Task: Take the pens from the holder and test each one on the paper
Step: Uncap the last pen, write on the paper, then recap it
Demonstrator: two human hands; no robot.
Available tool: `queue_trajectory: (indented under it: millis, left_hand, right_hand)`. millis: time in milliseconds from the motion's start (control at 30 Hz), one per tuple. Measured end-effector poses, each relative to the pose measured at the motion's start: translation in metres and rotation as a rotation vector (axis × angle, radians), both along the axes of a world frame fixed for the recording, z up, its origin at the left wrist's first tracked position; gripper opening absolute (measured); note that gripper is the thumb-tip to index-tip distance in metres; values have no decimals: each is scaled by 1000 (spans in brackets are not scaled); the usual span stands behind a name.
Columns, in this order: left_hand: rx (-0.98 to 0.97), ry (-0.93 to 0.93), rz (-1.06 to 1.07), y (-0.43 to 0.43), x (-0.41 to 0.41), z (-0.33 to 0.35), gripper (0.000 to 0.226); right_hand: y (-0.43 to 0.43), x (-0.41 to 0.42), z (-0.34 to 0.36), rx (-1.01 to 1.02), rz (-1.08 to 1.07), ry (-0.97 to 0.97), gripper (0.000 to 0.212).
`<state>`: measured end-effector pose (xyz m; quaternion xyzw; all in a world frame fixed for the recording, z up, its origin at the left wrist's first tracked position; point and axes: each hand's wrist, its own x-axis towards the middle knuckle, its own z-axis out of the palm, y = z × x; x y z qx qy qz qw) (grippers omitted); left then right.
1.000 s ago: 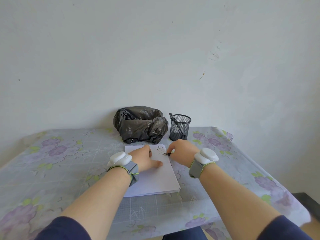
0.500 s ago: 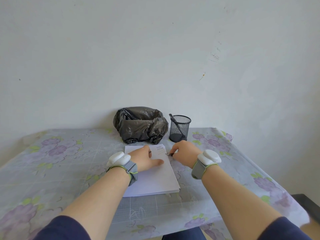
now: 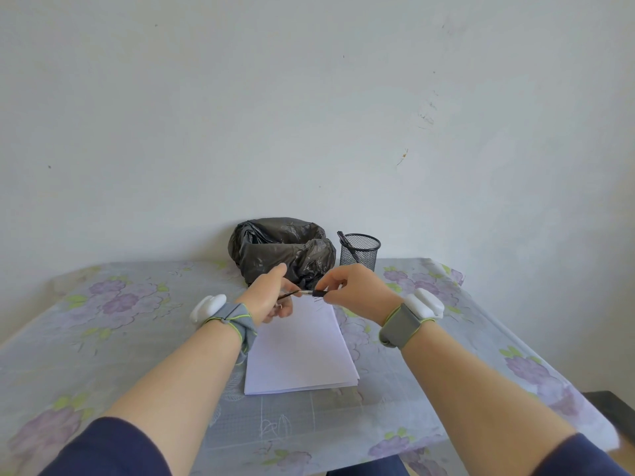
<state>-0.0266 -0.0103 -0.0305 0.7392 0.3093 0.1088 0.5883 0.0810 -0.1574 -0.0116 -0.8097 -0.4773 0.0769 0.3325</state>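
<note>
Both hands raised above the paper's [image 3: 299,352] far edge: left hand [image 3: 271,298] and right hand [image 3: 357,290] each pinch one pen [image 3: 304,293] end

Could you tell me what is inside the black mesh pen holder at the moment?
One dark pen leans against the left rim of the mesh pen holder, its top poking out. Nothing else shows above the rim; the mesh obscures the bottom, so anything lying there cannot be seen.

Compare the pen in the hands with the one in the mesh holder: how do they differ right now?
The held pen lies roughly level above the paper, gripped by the left hand and right hand; the pen in the holder leans inside the mesh holder, untouched. The held one shows a shiny middle section; the other looks all dark. Both are slim.
</note>
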Motion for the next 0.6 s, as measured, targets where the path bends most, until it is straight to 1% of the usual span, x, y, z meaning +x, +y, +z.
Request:
queue_trajectory:
  millis: [200, 433, 600]
  left_hand:
    - [32, 21, -5, -5, 0, -2, 63]
    - [72, 42, -7, -13, 0, -2, 56]
    - [154, 47, 53, -19, 0, -1, 53]
  right_hand:
    - [2, -7, 0, -30, 11, -47, 24]
    - [3, -12, 2, -52, 45, -98, 22]
    - [5, -14, 0, -80, -10, -138, 22]
